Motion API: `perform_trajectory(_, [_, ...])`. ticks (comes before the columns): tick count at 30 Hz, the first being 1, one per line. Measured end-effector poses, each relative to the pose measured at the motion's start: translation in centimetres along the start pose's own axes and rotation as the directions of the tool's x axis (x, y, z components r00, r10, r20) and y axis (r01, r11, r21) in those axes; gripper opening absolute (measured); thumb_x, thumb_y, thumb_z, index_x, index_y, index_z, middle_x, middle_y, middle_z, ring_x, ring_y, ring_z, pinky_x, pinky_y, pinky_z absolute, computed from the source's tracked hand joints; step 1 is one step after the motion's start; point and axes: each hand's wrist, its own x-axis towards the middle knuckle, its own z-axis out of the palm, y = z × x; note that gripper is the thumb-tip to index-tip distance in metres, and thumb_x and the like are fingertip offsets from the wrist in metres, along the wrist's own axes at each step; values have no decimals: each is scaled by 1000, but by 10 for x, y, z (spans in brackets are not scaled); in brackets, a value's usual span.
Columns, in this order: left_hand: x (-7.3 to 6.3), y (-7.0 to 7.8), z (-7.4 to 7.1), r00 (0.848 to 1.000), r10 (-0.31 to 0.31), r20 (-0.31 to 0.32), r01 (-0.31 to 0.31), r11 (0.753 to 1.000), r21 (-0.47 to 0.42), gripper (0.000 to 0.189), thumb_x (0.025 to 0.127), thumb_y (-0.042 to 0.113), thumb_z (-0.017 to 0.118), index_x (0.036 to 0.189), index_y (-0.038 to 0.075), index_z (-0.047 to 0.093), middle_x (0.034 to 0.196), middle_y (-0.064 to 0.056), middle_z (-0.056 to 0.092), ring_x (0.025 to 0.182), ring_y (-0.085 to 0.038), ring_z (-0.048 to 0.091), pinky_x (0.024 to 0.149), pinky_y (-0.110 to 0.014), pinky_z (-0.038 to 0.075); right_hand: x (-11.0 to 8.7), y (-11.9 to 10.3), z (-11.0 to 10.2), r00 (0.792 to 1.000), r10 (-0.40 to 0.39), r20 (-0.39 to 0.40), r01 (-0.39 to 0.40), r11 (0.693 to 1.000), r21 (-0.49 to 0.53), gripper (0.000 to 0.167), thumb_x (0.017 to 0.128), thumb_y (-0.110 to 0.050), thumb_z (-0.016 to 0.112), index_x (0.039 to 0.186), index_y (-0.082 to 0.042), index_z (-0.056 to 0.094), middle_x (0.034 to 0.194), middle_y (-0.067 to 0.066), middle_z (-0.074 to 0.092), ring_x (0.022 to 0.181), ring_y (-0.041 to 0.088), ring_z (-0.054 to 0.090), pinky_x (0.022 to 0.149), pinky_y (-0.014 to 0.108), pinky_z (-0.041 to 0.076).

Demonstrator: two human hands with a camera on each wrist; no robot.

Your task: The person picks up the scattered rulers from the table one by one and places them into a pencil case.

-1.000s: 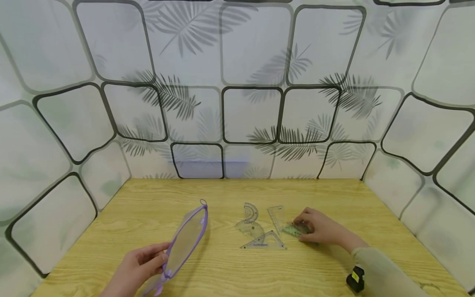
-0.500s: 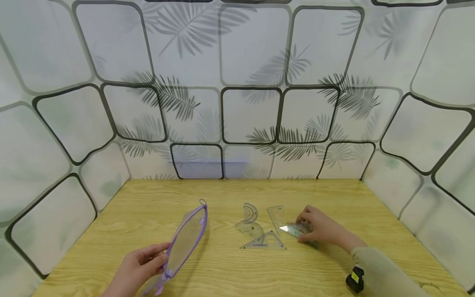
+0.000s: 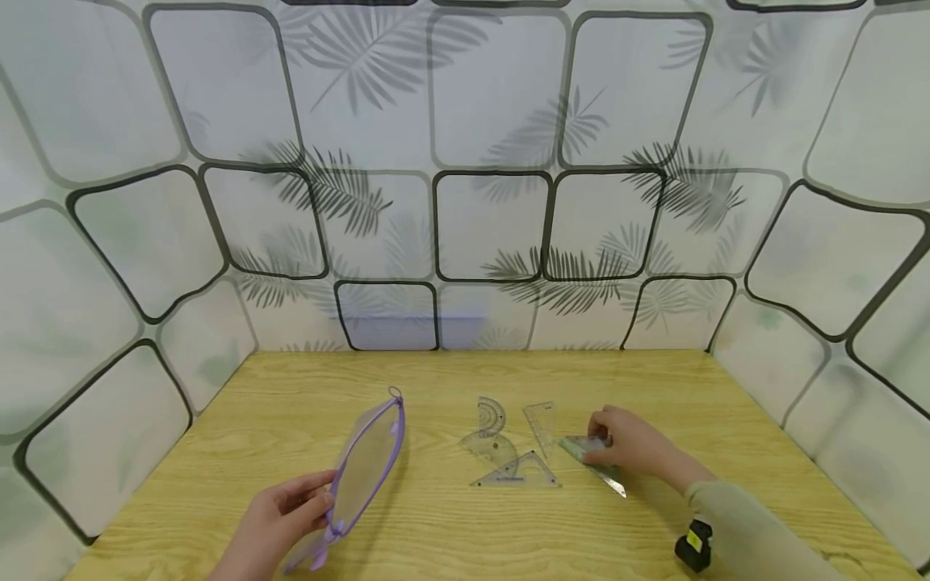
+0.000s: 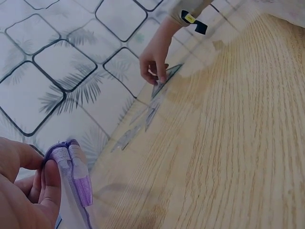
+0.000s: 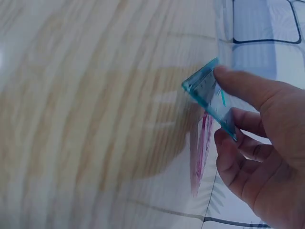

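My left hand [image 3: 272, 516] pinches the edge of a see-through pouch [image 3: 366, 464] with purple trim, tilted upright above the table's left side. In the left wrist view the thumb and fingers meet on the purple trim of the pouch [image 4: 69, 171]. My right hand [image 3: 632, 440] pinches a clear greenish set square [image 5: 205, 90], held tilted over the wood; the fingers cover part of it. Left of it lie a small protractor [image 3: 491, 414], a larger protractor [image 3: 494, 448] overlapping it, a narrow set square [image 3: 536, 424] and a wider set square [image 3: 508, 480].
The wooden table [image 3: 436, 532] runs back to a patterned curtain [image 3: 494, 226], which also encloses both sides. A black device with a yellow label [image 3: 695, 545] is on the right sleeve [image 3: 748, 524].
The set square in my right hand has tilted; its left tip has drawn back to the right and its near corner now shows. My left hand and the pouch have shifted slightly.
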Motion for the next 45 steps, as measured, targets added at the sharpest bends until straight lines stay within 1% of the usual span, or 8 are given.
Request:
perform_trajectory(7, [1, 1, 5, 999, -4, -44, 4, 1000, 8, 49, 98, 18, 60, 139, -8, 51, 127, -17, 65, 100, -15, 67, 81, -29, 61, -1, 0, -6, 1000, 12, -4, -12, 995, 97, 15, 86, -23, 76, 86, -12, 66, 75, -5, 60, 62, 1, 45, 54, 20, 39])
perform_trajectory(13, [1, 3, 9, 996, -23, -81, 23, 1000, -5, 45, 98, 16, 60, 137, -7, 54, 126, -17, 66, 99, -17, 68, 80, -30, 61, -2, 0, -13, 1000, 17, 23, -20, 993, 114, 17, 89, -21, 73, 78, -14, 63, 61, -6, 55, 49, 3, 41, 46, 20, 36])
perform_trajectory(17, [2, 2, 8, 997, -27, -74, 27, 1000, -7, 45, 99, 16, 59, 137, -7, 54, 125, -16, 66, 100, -16, 68, 81, -29, 61, -3, -1, -15, 997, 40, 71, -53, 981, 188, 16, 91, -20, 71, 79, -12, 64, 56, -3, 53, 45, 5, 43, 43, 22, 39])
perform_trajectory(22, [3, 1, 7, 998, -23, -50, 23, 1000, -9, 47, 98, 18, 61, 138, -7, 53, 123, -14, 67, 99, -14, 67, 81, -28, 61, -6, 1, -19, 992, 29, 120, -64, 954, 292, 9, 92, -13, 67, 90, -4, 68, 60, 0, 57, 46, 7, 47, 43, 24, 43])
perform_trajectory(26, [3, 1, 7, 999, -25, -44, 24, 1000, -5, 49, 95, 18, 65, 138, -4, 54, 107, -4, 67, 96, -14, 67, 82, -29, 61, -8, 4, -22, 986, 44, 162, -101, 926, 365, 14, 90, -11, 66, 98, 1, 69, 65, 2, 60, 52, 10, 52, 48, 26, 47])
perform_trajectory(29, [2, 1, 6, 1000, -10, -28, 11, 1000, 13, 51, 94, 17, 66, 138, -4, 53, 98, -2, 64, 94, -14, 67, 82, -28, 61, -10, 4, -23, 982, 61, 177, -130, 903, 409, 17, 90, -12, 68, 98, 3, 69, 70, 4, 64, 59, 14, 57, 51, 29, 52])
perform_trajectory(33, [2, 1, 6, 1000, 19, -14, -18, 999, 32, 50, 94, 13, 66, 138, -5, 53, 98, -3, 64, 91, -13, 68, 79, -27, 61, -12, 4, -23, 980, 95, 172, -162, 887, 433, 17, 90, -14, 69, 94, 2, 70, 72, 7, 67, 63, 17, 63, 55, 30, 57])
perform_trajectory(45, [2, 2, 12, 996, -6, -87, 8, 1000, 23, 45, 93, 10, 66, 135, -4, 57, 99, -5, 64, 93, -16, 67, 78, -29, 61, -13, 1, -28, 984, 122, 131, -171, 856, 488, 23, 90, -13, 69, 102, 6, 68, 82, 12, 69, 67, 18, 68, 59, 34, 61])
